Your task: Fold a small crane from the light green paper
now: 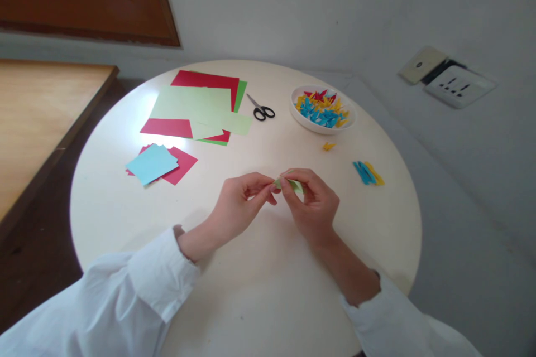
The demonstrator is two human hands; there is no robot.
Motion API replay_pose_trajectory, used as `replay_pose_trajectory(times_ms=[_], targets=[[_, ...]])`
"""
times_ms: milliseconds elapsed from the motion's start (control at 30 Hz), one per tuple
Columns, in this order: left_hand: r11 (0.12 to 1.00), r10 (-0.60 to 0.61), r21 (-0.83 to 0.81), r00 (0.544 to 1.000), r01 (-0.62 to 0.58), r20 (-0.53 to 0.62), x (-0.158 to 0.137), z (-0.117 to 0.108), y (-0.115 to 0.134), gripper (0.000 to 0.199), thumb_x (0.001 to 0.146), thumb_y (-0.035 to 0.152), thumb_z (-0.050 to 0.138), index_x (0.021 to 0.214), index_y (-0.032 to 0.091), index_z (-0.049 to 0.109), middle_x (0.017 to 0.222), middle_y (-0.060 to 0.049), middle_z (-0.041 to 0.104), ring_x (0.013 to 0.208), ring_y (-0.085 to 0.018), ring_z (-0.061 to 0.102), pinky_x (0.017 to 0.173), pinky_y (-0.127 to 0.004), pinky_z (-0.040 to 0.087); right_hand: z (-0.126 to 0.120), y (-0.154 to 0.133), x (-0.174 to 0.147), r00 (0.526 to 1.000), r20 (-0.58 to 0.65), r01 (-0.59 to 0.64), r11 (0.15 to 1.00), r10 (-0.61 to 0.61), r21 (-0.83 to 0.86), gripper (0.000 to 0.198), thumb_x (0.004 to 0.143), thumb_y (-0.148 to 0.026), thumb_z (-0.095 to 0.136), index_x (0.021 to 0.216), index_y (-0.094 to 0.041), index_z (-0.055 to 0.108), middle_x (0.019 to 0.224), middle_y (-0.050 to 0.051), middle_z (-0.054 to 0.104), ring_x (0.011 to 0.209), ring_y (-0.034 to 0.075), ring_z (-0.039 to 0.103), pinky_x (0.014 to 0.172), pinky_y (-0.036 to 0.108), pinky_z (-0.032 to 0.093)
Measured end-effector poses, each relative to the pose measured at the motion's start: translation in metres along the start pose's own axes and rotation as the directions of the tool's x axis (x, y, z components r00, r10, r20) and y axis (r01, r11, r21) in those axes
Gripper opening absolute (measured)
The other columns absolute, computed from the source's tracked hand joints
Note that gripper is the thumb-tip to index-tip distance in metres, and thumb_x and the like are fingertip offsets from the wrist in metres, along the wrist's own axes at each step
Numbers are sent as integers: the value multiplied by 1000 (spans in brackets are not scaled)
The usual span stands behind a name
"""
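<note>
Between my two hands is a small piece of folded light green paper [296, 185], held over the middle of the round table. My left hand [243, 201] pinches its left end between thumb and fingertips. On the other side, my right hand [312, 201] grips it with thumb and forefinger, and its fingers hide part of the folds. A small yellow folded paper piece [329, 146] lies on the table beyond my right hand. To the right rest several folded blue and yellow paper strips [365, 173].
The round white table [251, 290] stands against the wall. On it are a white bowl [299, 118] of colourful folded paper pieces, black-handled scissors [262, 111], large red and green sheets [192, 101], and blue and red paper squares [153, 163]. A wooden surface [46, 106] adjoins at left.
</note>
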State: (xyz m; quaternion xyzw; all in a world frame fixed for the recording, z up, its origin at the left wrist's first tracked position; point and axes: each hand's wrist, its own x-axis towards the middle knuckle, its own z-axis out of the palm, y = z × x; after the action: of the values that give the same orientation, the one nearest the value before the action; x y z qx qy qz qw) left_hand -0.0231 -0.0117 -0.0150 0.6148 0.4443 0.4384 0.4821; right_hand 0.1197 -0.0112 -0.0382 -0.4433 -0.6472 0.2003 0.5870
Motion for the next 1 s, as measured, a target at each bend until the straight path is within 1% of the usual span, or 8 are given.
replay_pose_trajectory(times_ms=[167,433,733,900,1000], targets=[[1000,-5,-1,1000,5,3,-1,0,1,14,81,25,56,76,15,65,66,-3,68,62,-14,65,55,-22,48,0,-1,0,1000,1,-13,999,13,-29,2,79,-21,60,79,-21,62,79,2,65,74,14,62,68,30,54],[1000,-19,2,1000,19,1,-1,0,2,15,81,25,56,75,14,65,66,-3,68,62,-14,65,56,-22,49,1,-2,-1,1000,-1,-15,1000,15,-16,3,79,-20,60,79,-22,62,78,2,64,73,14,61,66,29,54],[1000,-14,1,1000,14,2,-1,0,-1,16,81,28,57,75,15,64,66,-4,69,62,-14,65,57,-23,49,2,-5,1,1000,13,-9,996,10,-83,2,79,-20,60,79,-21,60,77,1,65,70,13,61,64,28,54],[998,-45,-33,999,46,19,1,1,0,17,80,28,58,76,14,64,69,-5,69,63,-15,66,57,-22,50,3,-4,2,999,35,-30,997,32,-77,3,79,-19,59,77,-21,60,75,1,64,69,13,61,64,27,53],[998,-54,-17,998,54,14,3,0,0,16,80,27,57,75,14,65,68,-5,69,63,-15,66,57,-23,50,3,-3,1,995,69,-63,996,67,-58,3,79,-22,59,77,-20,60,75,1,64,69,13,61,64,27,53]])
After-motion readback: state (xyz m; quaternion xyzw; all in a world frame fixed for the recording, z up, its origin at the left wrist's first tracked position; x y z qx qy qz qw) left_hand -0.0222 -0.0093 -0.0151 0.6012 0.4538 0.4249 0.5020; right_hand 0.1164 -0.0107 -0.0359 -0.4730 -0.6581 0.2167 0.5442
